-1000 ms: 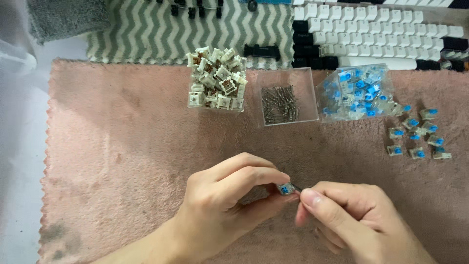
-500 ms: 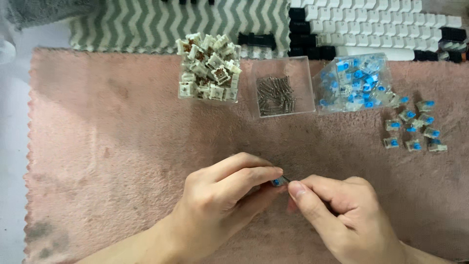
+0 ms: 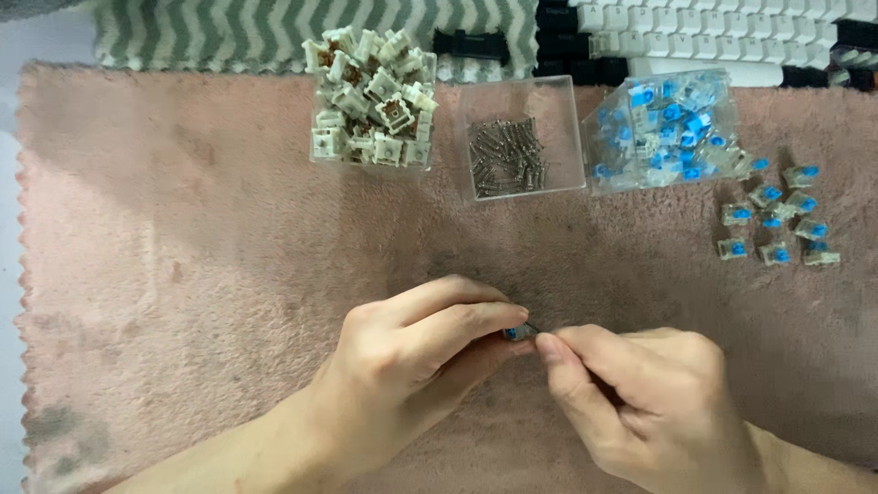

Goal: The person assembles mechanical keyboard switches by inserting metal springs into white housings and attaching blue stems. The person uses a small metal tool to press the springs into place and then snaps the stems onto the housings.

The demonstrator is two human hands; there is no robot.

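Note:
My left hand (image 3: 412,361) pinches a small blue keyboard switch part (image 3: 518,333) between thumb and forefinger, low in the middle of the pink cloth. My right hand (image 3: 640,402) meets it from the right, its fingertips closed on a thin dark piece at the switch; what that piece is stays unclear. Most of the blue part is hidden by my fingers. Both hands hover just above the cloth.
At the far side of the pink cloth (image 3: 183,274) stand three clear boxes: cream switch housings (image 3: 370,105), small metal springs (image 3: 508,155), blue switch parts (image 3: 658,133). Several loose blue switches (image 3: 773,220) lie at the right. White keycaps (image 3: 732,37) and a zigzag mat (image 3: 229,32) lie beyond.
The view has shifted, so everything sits lower and more to the right in the picture. My two hands have drawn closer, and less of the blue part shows.

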